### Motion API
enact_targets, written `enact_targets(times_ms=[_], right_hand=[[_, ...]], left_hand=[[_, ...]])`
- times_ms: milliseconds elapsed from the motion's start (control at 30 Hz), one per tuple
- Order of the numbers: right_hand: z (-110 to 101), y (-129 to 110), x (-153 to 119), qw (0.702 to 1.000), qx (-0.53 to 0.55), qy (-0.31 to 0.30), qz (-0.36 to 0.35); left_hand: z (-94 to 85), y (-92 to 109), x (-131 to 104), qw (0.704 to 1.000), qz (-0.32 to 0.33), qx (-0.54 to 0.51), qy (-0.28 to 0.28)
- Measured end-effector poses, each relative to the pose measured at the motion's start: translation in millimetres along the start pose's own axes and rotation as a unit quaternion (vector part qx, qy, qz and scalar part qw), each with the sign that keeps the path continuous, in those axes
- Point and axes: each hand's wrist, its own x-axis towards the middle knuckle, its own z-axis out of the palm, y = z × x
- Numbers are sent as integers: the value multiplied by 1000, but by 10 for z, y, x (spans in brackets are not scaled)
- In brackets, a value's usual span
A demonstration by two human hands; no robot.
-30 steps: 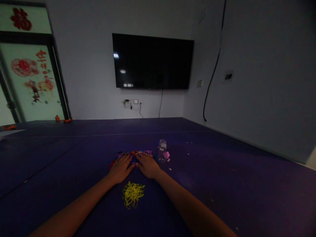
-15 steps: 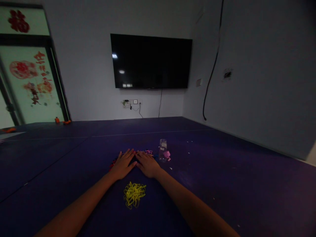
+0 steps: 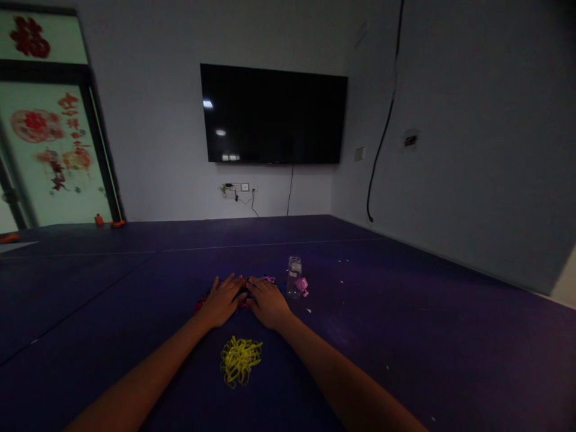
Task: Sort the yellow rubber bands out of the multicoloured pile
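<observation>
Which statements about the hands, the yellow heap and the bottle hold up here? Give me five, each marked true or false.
1. The left hand and right hand are over a multicoloured pile. True.
2. The yellow heap lies nearer the camera than both hands. True.
3. The right hand is closed around the yellow heap. False: it is spread over the multicoloured pile, apart from the yellow heap.
4. A pink item is beside the clear bottle. True.
5. The clear bottle lies on its side. False: it stands upright.
</observation>
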Motion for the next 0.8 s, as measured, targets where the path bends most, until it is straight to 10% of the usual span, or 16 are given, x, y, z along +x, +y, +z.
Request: enact_targets(times_ms=[800], right_hand=[[-112, -94, -7, 997, -39, -16, 65]], left_hand=[[6, -43, -9, 1000, -6, -19, -19]])
